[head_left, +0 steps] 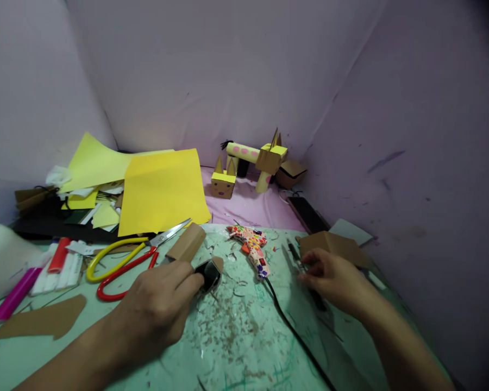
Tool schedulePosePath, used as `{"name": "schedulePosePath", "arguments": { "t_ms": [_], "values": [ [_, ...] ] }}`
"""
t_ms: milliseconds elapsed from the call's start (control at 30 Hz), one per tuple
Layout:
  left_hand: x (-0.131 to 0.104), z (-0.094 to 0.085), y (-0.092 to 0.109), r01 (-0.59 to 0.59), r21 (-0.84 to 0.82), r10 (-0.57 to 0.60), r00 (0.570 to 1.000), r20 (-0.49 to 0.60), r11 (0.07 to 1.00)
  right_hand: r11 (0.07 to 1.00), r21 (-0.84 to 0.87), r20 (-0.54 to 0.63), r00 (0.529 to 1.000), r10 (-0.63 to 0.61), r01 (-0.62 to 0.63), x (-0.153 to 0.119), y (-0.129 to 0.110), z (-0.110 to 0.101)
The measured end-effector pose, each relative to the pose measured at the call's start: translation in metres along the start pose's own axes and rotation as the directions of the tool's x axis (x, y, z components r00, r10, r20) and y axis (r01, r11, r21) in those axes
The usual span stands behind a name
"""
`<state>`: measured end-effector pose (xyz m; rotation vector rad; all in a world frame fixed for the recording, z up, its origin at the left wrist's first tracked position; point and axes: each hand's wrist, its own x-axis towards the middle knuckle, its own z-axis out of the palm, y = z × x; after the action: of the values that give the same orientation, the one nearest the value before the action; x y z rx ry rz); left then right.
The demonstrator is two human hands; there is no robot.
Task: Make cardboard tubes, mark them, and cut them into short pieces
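Observation:
My left hand [161, 307] is closed around a small black piece [209, 275] with a brown cardboard end, held low over the table. My right hand [330, 276] has its fingertips closed at the middle of a slim, dark, pen-like tool [318, 300]; the tool's exact kind is unclear. Between the hands lies a glue gun [250, 247] covered in floral paper, its black cord [293, 331] running toward me. Just beyond my left hand are a folded brown cardboard piece [187, 243] and scissors [146, 255] with yellow and red handles.
Yellow sheets [163, 190] and paper scraps lie at the back left. Markers [61, 271] and a cut cardboard piece [44, 319] are at left. Cardboard animal figures [244, 153] stand at the back. A phone [307, 213] and cardboard box [334, 247] lie by the right wall.

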<state>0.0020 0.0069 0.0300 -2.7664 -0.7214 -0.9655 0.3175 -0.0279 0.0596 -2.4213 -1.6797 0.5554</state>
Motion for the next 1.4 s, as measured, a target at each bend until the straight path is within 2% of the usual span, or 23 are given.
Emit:
{"name": "schedulePosePath", "arguments": {
  "t_ms": [67,133,200,267,333,433,533,633,733,800,867,967,1067,1167,1400],
  "values": [
    [0.0,0.0,0.0,0.007,-0.014,-0.007,1.0,0.022,1.0,0.993,-0.118,-0.017,0.999,-0.029,0.027,0.0,-0.007,-0.003],
    [0.001,-0.002,0.0,0.026,-0.004,-0.026,0.998,0.055,1.0,0.988,-0.149,-0.058,0.997,-0.056,0.047,0.001,-0.023,0.0],
    [0.001,-0.003,0.0,0.05,-0.003,-0.05,0.996,0.08,0.999,0.993,-0.062,-0.049,0.994,-0.101,0.098,0.005,-0.042,0.006],
    [0.001,-0.004,-0.001,0.068,-0.014,-0.066,0.994,0.088,0.998,0.99,0.053,0.009,0.992,-0.128,0.127,0.013,-0.058,0.014],
    [-0.001,-0.004,-0.002,0.068,-0.023,-0.065,0.994,0.083,0.997,0.988,0.125,0.061,0.994,-0.095,0.087,0.024,-0.067,0.022],
    [-0.001,-0.005,-0.003,0.058,-0.019,-0.056,0.996,0.073,0.998,0.964,0.267,0.148,0.988,-0.04,-0.001,0.035,-0.068,0.029],
    [0.001,-0.006,-0.002,0.057,-0.019,-0.056,0.996,0.069,0.998,0.855,0.51,0.272,0.96,-0.059,-0.092,0.035,-0.065,0.028],
    [0.003,-0.007,-0.002,0.067,-0.014,-0.066,0.993,0.093,0.998,0.686,0.715,0.311,0.94,-0.143,-0.132,0.025,-0.064,0.021],
    [0.005,-0.007,-0.003,0.065,-0.001,-0.064,0.993,0.099,0.998,0.536,0.837,0.25,0.948,-0.196,-0.11,0.014,-0.062,0.017],
    [0.006,-0.007,-0.004,0.065,0.004,-0.065,0.994,0.092,0.998,0.449,0.892,0.147,0.969,-0.201,-0.043,0.006,-0.057,0.018],
    [0.007,-0.006,-0.005,0.07,0.005,-0.07,0.993,0.097,0.998,0.408,0.911,0.016,0.983,-0.185,0.061,-0.002,-0.047,0.023],
    [0.008,-0.005,-0.003,0.065,0.018,-0.067,0.994,0.09,0.998,0.455,0.873,-0.096,0.978,-0.187,0.173,-0.015,-0.029,0.035],
    [0.01,-0.003,0.0,0.055,0.034,-0.059,0.993,0.101,0.998,0.533,0.813,-0.069,0.948,-0.309,0.233,-0.027,-0.013,0.041],
    [0.012,-0.003,0.001,0.047,0.041,-0.051,0.993,0.107,0.998,0.596,0.744,-0.029,0.905,-0.425,0.304,-0.036,-0.006,0.038],
    [0.01,0.001,0.002,0.038,0.049,-0.042,0.995,0.086,0.998,0.678,0.636,-0.093,0.909,-0.406,0.368,-0.045,-0.001,0.036]
  ]
}}
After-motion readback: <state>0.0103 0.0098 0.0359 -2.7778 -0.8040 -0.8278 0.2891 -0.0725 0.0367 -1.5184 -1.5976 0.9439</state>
